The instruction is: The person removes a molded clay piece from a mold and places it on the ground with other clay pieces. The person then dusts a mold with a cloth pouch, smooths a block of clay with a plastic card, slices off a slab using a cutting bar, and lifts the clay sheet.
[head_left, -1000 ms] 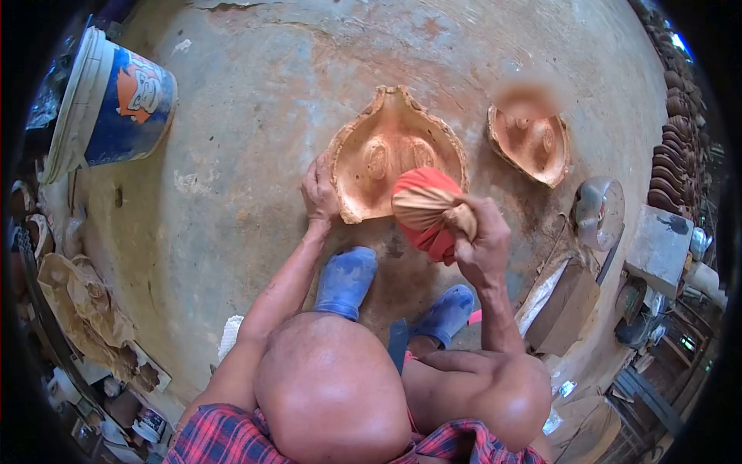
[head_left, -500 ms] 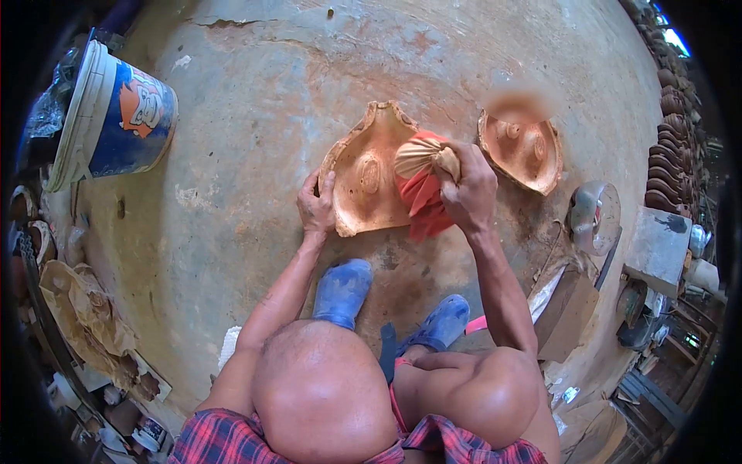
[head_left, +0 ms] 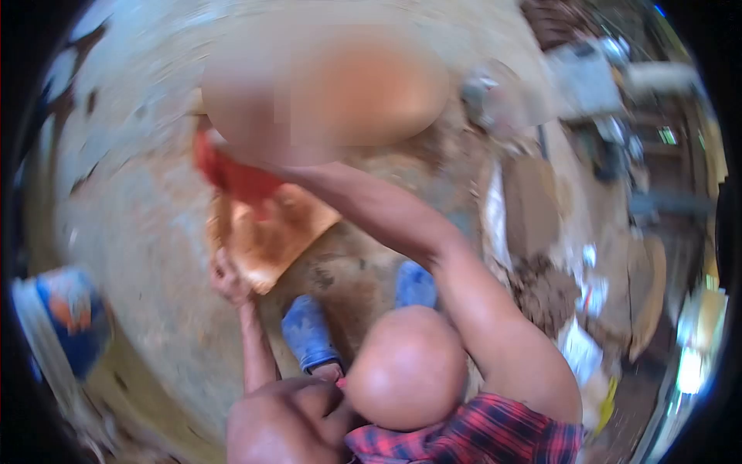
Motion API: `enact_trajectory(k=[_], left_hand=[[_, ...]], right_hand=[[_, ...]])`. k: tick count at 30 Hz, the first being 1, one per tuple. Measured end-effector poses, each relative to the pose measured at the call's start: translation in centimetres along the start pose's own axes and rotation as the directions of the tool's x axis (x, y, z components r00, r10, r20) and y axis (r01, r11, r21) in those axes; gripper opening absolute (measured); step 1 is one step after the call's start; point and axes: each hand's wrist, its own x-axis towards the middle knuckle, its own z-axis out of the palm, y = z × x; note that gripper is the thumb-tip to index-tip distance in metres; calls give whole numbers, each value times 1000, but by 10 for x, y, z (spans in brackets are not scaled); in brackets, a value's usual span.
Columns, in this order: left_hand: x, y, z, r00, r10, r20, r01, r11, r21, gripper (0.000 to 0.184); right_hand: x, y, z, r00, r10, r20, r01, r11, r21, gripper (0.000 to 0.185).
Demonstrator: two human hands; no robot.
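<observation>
A hollow orange-brown clay mold [head_left: 290, 236] lies on the floor in front of my feet. My left hand [head_left: 229, 278] is closed on its near left edge. Red cloth of a tied bundle [head_left: 239, 176] hangs over the mold's far part, directly below my right hand [head_left: 267, 143]. A blurred patch covers that hand's fingers, but the cloth has travelled with it across the mold. Most of the bundle's beige tied end is hidden.
A blurred orange shape [head_left: 371, 81] lies beyond my right forearm. On the left stands a blue and white bucket [head_left: 77, 313]. A clear round object [head_left: 487, 97], brown slabs [head_left: 529, 205], dark clay lumps [head_left: 545, 294] and white plastic [head_left: 580, 352] lie to the right.
The view has turned, swinging the bucket to the lower left. My right hand and the red cloth have moved from the mold's right side to its far left. My left hand stays on the edge.
</observation>
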Motion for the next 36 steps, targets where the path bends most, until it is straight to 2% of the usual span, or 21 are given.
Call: enact_trajectory(k=[1, 6, 8, 11, 14, 15, 17, 18, 20, 22, 24, 25, 26, 28, 29, 30, 31, 32, 33, 34, 36], left_hand=[[3, -9, -3, 1000, 20, 11, -20, 999, -37, 32], [-2, 11, 0, 999, 37, 25, -36, 998, -58, 38], [-2, 11, 0, 1000, 16, 24, -14, 995, -103, 39], [-4, 14, -1, 997, -52, 64, 63, 980, -186, 39], [-1, -2, -8, 992, -126, 16, 127, 986, -106, 42], [-1, -1, -6, 988, -151, 30, 153, 984, -86, 42], [-4, 8, -8, 987, -162, 0, 162, 983, -84, 47], [0, 3, -14, 990, -140, 18, 139, 989, 58, 54], [4, 4, -22, 984, -169, 52, 156, 970, 188, 57], [17, -2, -31, 984, -167, 70, 139, 945, 297, 60], [32, -25, -49, 988, -97, 123, 23, 869, 495, 66], [48, -29, -59, 987, -90, 135, 9, 859, 511, 66], [66, -27, -68, 931, -285, 229, 179, 901, 395, 68], [66, 6, -66, 831, -439, 343, 348, 890, 296, 71], [62, 36, -61, 788, -522, 327, 420, 843, 335, 72], [62, 67, -58, 741, -598, 305, 482, 790, 378, 74], [63, 106, -91, 734, -521, 437, 233, 796, 558, 77], [52, 141, -79, 704, -592, 391, 286, 741, 607, 79], [31, 165, -75, 750, -532, 394, 241, 774, 586, 77], [5, 200, -65, 747, -512, 423, 144, 747, 649, 74], [-37, 240, -61, 703, -521, 484, 126, 762, 636, 72]], right_hand=[[16, 7, 19, 993, 109, -38, -111, 992, -55, 33], [80, 46, 82, 965, 253, 60, -244, 961, -127, 35], [76, 66, 97, 956, 276, 102, -259, 954, -152, 38], [50, 87, 105, 883, 424, 200, -383, 899, -213, 45], [15, 83, 60, 906, 344, 248, -369, 927, 62, 57], [-1, 83, 44, 891, 375, 257, -400, 915, 54, 57], [-35, 80, 7, 978, 205, 43, -209, 970, 122, 53], [-51, 77, -20, 966, 255, 42, -258, 960, 110, 53], [-83, 58, -76, 787, 591, 175, -617, 755, 222, 42], [-125, 44, -117, 677, 729, 100, -732, 651, 202, 31], [-162, 23, -160, 559, 824, 90, -826, 544, 150, 27], [-180, 7, -184, 476, 871, 118, -879, 467, 98, 27], [-198, -11, -208, 394, 908, 141, -919, 392, 46, 27], [-240, -58, -259, 307, 943, 130, -951, 309, 3, 26], [-256, -87, -288, 254, 956, 145, -961, 267, -74, 27], [-286, -113, -309, 165, 978, 127, -972, 183, -146, 28], [-337, -153, -341, -189, 961, 203, -979, -200, 31, 28], [-355, -167, -359, -226, 967, 121, -974, -225, -21, 27], [-382, -172, -372, -214, 975, 51, -960, -200, -195, 28], [-394, -166, -382, -202, 979, -11, -955, -199, -221, 29], [-415, -137, -379, -178, 977, -119, -945, -203, -258, 33]])
